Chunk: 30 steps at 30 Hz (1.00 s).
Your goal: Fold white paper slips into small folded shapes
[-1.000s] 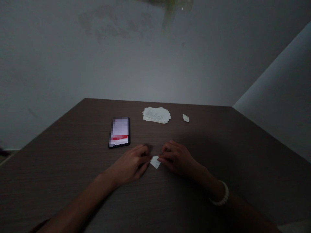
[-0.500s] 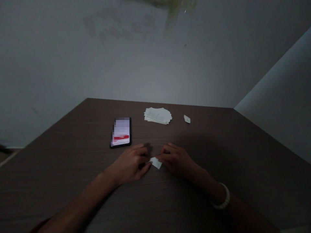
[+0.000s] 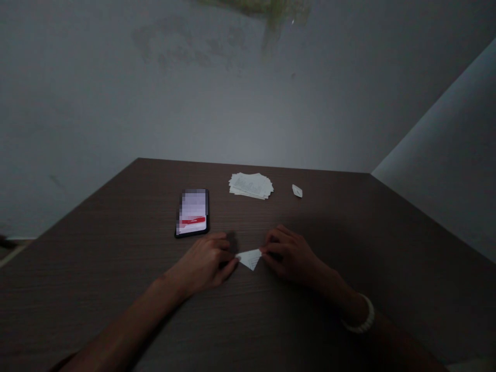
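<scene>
A small white piece of paper, folded to a triangle with its point toward me, lies between my hands on the brown table. My left hand pinches its left corner between thumb and fingers. At the right corner, my right hand pinches the paper in the same way. Faint printed lines show on the paper's right part.
A phone with its screen lit lies beyond my left hand. Further back is a fanned stack of printed papers. A small folded paper sits to its right. The wooden table meets a stained wall behind.
My hands have moved slightly apart. More of the paper shows between them, now as a wider triangle; half a second ago my fingers covered its upper edge.
</scene>
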{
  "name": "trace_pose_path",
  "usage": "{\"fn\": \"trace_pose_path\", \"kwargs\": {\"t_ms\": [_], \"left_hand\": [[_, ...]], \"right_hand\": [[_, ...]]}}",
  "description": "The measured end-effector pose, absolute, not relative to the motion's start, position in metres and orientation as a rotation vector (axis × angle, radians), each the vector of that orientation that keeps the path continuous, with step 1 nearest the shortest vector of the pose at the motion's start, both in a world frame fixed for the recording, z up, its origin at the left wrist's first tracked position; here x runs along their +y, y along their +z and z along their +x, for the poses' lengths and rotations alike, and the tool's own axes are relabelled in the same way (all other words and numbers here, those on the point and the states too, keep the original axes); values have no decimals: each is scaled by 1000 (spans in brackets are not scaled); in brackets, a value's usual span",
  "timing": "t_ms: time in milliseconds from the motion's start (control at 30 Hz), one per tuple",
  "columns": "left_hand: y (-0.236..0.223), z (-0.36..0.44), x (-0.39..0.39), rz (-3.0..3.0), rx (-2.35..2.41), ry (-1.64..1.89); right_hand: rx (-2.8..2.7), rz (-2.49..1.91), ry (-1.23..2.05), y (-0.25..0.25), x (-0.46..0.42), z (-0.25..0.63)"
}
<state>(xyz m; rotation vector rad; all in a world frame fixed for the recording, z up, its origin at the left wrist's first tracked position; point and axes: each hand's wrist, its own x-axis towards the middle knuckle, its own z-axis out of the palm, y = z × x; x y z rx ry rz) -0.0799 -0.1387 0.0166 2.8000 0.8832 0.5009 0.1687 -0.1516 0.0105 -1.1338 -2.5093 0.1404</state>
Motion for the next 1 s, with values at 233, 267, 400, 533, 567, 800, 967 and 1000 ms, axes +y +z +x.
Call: {"fn": "trace_pose_path", "kwargs": {"t_ms": [233,267,400,533,567,800,967,1000], "left_hand": [[15,-80,-138,2809,915,474],[15,-80,-138,2806,920,472],[13,-79,-137,2752,957,482],[10,-77,-136,2637,1004,540],[9,-77,-136,2607,1012,552],[5,-75,-137,2509,1005,609],[11,-71,-139,2414,991,696],[12,-71,-139,2394,998,728]], "right_hand": [[-2503,-1168,113,10,-152,173],[-2502,-1164,120,10,-152,172],[-2470,-1179,147,5,-149,169],[-2419,-1206,214,2,-145,167],[-2411,-1214,237,2,-145,167],[-2373,-1132,329,1,-145,164],[-2217,-981,338,-1,-147,165],[-2188,-955,333,-1,-147,166]]}}
